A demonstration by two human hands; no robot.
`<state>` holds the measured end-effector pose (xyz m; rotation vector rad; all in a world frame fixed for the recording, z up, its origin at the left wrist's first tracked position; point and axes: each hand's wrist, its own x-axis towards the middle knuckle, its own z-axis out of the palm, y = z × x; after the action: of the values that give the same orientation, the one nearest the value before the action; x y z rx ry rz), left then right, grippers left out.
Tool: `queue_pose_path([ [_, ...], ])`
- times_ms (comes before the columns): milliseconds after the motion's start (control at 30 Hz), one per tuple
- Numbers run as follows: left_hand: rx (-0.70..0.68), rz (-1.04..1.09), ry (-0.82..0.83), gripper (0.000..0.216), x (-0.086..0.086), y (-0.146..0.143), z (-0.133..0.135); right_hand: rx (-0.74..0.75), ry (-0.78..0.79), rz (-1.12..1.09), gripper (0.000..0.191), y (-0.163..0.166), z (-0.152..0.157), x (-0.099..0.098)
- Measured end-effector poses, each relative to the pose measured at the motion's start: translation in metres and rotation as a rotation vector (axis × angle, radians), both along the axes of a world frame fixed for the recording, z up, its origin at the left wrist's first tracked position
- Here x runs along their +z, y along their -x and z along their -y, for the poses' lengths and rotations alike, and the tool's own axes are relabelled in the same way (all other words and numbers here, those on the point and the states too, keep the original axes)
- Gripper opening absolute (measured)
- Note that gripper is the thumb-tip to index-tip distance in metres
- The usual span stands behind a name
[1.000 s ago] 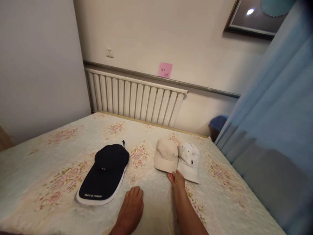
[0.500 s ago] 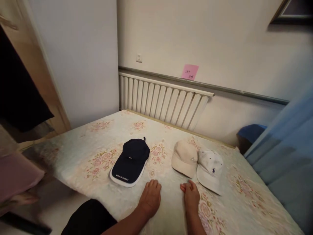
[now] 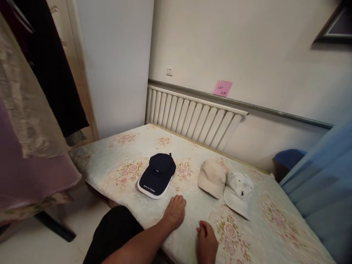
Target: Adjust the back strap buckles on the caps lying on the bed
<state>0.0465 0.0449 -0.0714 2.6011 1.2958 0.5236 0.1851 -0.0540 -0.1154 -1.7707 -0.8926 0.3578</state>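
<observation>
My left hand (image 3: 176, 211) rests palm down on the flowered bed cover (image 3: 189, 216), its fingers lying on the cloth with nothing visible in them. A navy cap with a white brim edge and pale lettering (image 3: 158, 174) lies just beyond it to the left, not touched. Lower and to the right, my right hand (image 3: 207, 240) is loosely closed, fingers curled inward, and I see nothing in it. A beige cap (image 3: 211, 178) sits further back. Against its right side is a white cap with a small dark blue emblem (image 3: 238, 194). Both are apart from my hands.
Hanging clothes (image 3: 49, 73) crowd the left side. A radiator (image 3: 192, 115) runs along the wall behind the bed, below a pink note (image 3: 223, 88). At the right hang a blue curtain (image 3: 316, 183) and, behind it, a blue object (image 3: 288, 157). My dark-clothed knee (image 3: 115, 227) is beside the bed.
My right hand has drawn back toward me, away from the beige cap, and its fingers are more curled. The view has turned left, showing more hanging clothes. The caps lie as before.
</observation>
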Motion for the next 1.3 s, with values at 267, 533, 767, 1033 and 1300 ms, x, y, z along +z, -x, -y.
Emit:
queue_pose_path([
  [267, -0.042, 0.172, 0.136, 0.025, -0.002, 0.017, 0.016, 0.065, -0.043, 0.182, 0.025, 0.012, 0.020, -0.010],
  [533, 0.145, 0.659, 0.480, 0.017, -0.011, 0.061, 0.014, 0.100, -0.072, 0.224, 0.025, 0.013, 0.018, -0.012],
  [767, 0.399, 1.125, 0.778, 0.030, -0.001, 0.101, 0.017, 0.113, -0.060, 0.233, 0.026, 0.014, 0.019, -0.011],
  [1033, 0.587, 1.455, 0.816, 0.015, 0.032, 0.107, 0.009, 0.114, -0.075, 0.210, 0.026, 0.014, 0.020, -0.009],
  [1300, 0.786, 1.617, 0.877, 0.002, 0.027, 0.111, -0.003, 0.109, -0.082, 0.260, 0.025, 0.015, 0.022, -0.007],
])
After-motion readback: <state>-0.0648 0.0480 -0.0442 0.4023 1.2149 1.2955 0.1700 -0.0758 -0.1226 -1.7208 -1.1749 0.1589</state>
